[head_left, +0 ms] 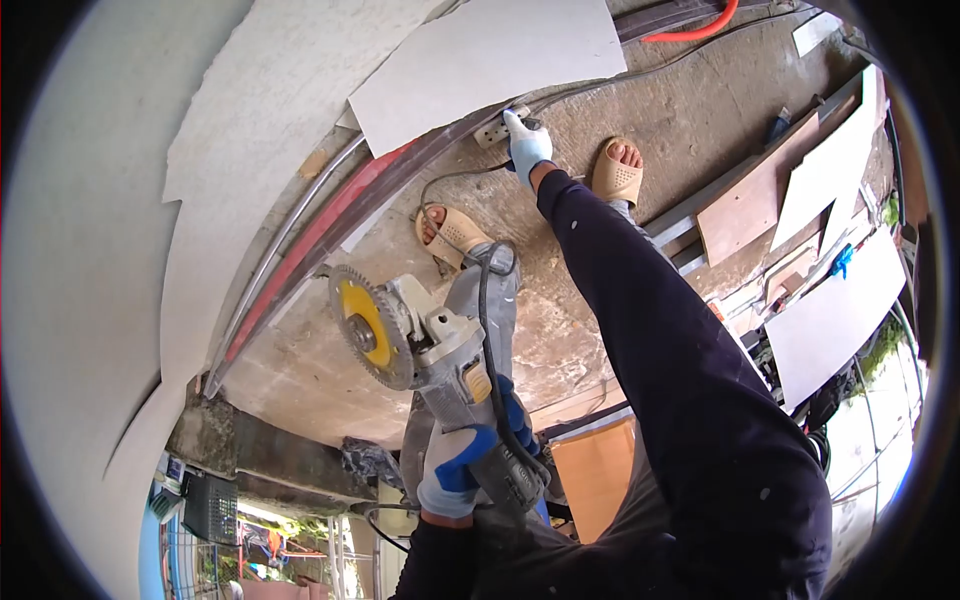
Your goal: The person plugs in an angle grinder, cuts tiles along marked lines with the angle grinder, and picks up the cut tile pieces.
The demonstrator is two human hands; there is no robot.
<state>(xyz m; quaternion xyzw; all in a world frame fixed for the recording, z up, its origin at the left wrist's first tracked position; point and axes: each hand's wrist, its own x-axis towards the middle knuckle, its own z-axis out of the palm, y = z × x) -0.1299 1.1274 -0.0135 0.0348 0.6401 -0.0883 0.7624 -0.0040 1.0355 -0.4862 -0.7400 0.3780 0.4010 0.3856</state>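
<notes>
My left hand, in a white and blue glove, is wrapped round the body of an angle grinder. A toothed disc with a yellow centre faces up and left on the tool. My right hand, gloved the same way, reaches down to a pale power strip on the floor; its fingers are closed on a dark plug at the strip's end. A black cord runs from the grinder past my leg.
Both feet, in beige sandals, stand on the concrete floor. A white sheet lies over red and dark metal bars. Board offcuts are piled at the right. An orange-brown panel is near my lap.
</notes>
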